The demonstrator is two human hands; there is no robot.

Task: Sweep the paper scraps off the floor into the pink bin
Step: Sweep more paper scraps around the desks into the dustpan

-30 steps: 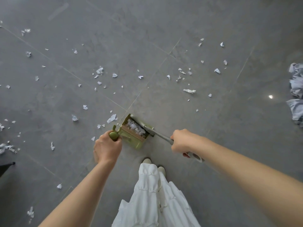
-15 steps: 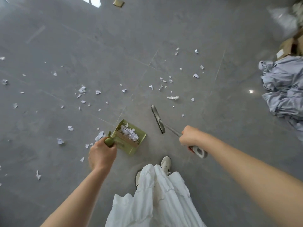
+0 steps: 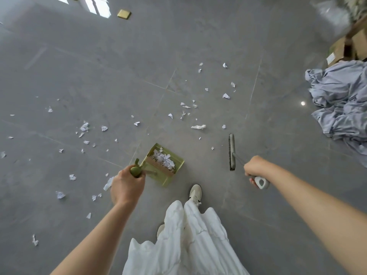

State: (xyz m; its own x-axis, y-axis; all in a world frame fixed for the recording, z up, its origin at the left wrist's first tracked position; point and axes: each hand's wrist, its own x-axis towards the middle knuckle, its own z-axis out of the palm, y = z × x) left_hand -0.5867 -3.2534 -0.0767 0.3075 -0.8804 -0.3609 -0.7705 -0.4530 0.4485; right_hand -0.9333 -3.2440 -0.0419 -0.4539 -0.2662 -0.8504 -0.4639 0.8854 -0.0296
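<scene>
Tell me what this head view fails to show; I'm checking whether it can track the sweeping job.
- Pink bin: nowhere in the head view, so its place is unknown.
- Dustpan handle: mostly covered by the left hand.
- Brush handle: its middle is hidden inside the right hand.
- Boxes top right: blurred, cut by the edge.
- Blue cloth pile: runs off the right edge.

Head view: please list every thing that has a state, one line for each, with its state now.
dustpan: held by its handle in the left hand, partly filled with scraps
brush: held by its handle in the right hand, apart from the dustpan
paper scraps: many lie scattered on the floor
blue cloth: crumpled in a heap
pink bin: not in view
</scene>
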